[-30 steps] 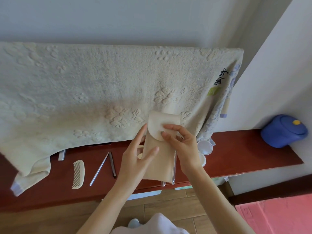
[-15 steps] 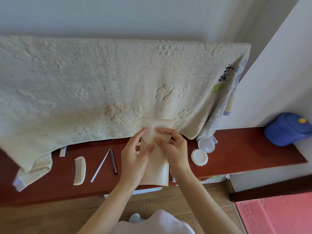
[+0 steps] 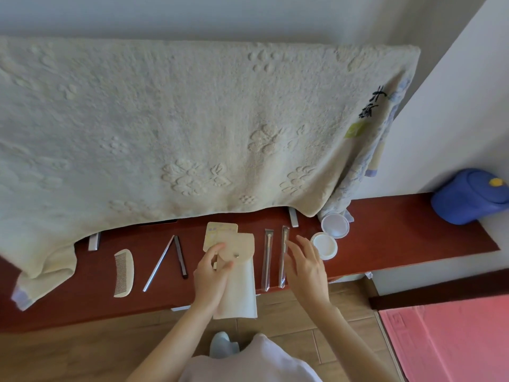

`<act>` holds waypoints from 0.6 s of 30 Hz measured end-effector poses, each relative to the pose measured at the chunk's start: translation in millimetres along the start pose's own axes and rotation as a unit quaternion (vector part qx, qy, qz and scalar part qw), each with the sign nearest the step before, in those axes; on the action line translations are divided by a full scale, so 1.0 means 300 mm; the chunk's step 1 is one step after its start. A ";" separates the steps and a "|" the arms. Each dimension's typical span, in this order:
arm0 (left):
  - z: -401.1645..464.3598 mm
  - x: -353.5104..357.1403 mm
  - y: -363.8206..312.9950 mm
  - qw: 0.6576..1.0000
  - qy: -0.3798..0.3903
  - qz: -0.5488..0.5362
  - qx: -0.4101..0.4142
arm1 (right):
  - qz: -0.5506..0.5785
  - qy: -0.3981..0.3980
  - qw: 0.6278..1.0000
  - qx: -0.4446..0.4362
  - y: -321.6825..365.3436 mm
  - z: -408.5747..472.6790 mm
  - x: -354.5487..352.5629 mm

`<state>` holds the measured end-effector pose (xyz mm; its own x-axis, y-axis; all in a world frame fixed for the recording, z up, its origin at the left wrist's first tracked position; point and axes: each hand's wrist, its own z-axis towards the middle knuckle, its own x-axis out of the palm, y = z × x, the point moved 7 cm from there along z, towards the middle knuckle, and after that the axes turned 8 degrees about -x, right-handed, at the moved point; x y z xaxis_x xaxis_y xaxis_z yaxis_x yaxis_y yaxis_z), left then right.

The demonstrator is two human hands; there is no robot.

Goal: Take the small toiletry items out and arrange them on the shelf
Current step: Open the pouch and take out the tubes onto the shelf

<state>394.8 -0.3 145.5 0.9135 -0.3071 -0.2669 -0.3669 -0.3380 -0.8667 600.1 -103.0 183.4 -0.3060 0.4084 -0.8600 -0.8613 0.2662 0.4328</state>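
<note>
Left hand [image 3: 210, 274] pinches the snapped-shut pouch [image 3: 238, 274]; right hand [image 3: 304, 264] hovers open.

Matt beige cloth pouch [image 3: 239, 274], glossy red-brown wood shelf [image 3: 385, 232], rough embossed terry towel [image 3: 165, 119], shiny metal sticks [image 3: 158, 263], smooth plastic jar [image 3: 335, 225].

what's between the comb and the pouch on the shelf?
Head view: between the comb and the pouch lie a slim silver stick and a dark stick, tops nearly meeting.

Two bare forearms, no sleeves, pale lilac garment [image 3: 256, 362] below, light blue slipper [image 3: 221, 344]
</note>
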 end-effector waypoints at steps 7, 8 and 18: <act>0.068 0.108 0.047 0.999 0.000 0.033 -0.030 | -0.061 0.030 0.997 0.035 -0.167 -0.075 0.050; 0.082 0.124 0.047 0.999 0.000 0.035 -0.031 | -0.066 0.036 0.997 0.036 -0.187 -0.079 0.065; 0.165 0.213 0.021 0.983 -0.052 0.174 0.030 | -0.090 0.083 0.992 0.035 -0.306 -0.128 0.146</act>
<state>459.6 22.0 102.1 0.7482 -0.3017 -0.5909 -0.6526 -0.1743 -0.7374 650.2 -143.3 95.7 -0.2180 0.2018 -0.9549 -0.8792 0.3842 0.2819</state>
